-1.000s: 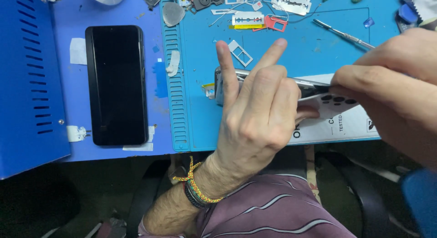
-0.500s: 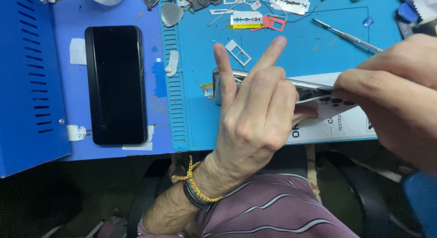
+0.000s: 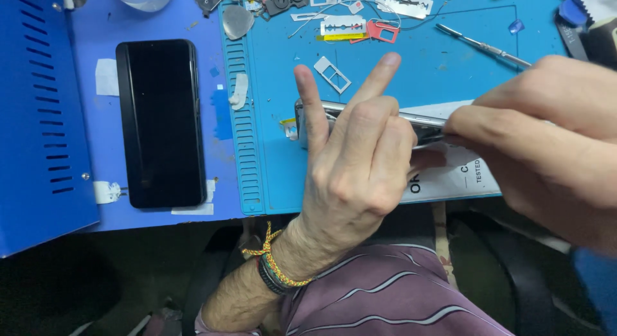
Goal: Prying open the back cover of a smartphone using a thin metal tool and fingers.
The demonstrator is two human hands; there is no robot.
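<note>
Head view, looking down at a blue work mat (image 3: 411, 72). Left hand (image 3: 357, 162) up over the mat, back of the hand to the camera, wrist low near the lap. Index finger and 1 more finger sticking straight up and spread apart like a V. Other fingers bent down and closed around a thin silver phone (image 3: 379, 121). Braided bands in yellow, green and black around the left wrist.

Right hand (image 3: 546, 137) coming in from the right side, fingers bunched tight and pinching the right end of the phone. Cannot tell if a small tool sits in that pinch.

Phone held on its thin edge, just above the mat, between both hands. Long side running left to right, tipped a little down toward the right. Left end poking out past the raised fingers, right end hidden under the right hand. White card (image 3: 459, 175) lying on the mat under the phone.

Second phone, black (image 3: 162, 121), flat and face up to the left, well apart, long side pointing up and down. Metal pick (image 3: 482, 45) and small parts near the top of the mat.
</note>
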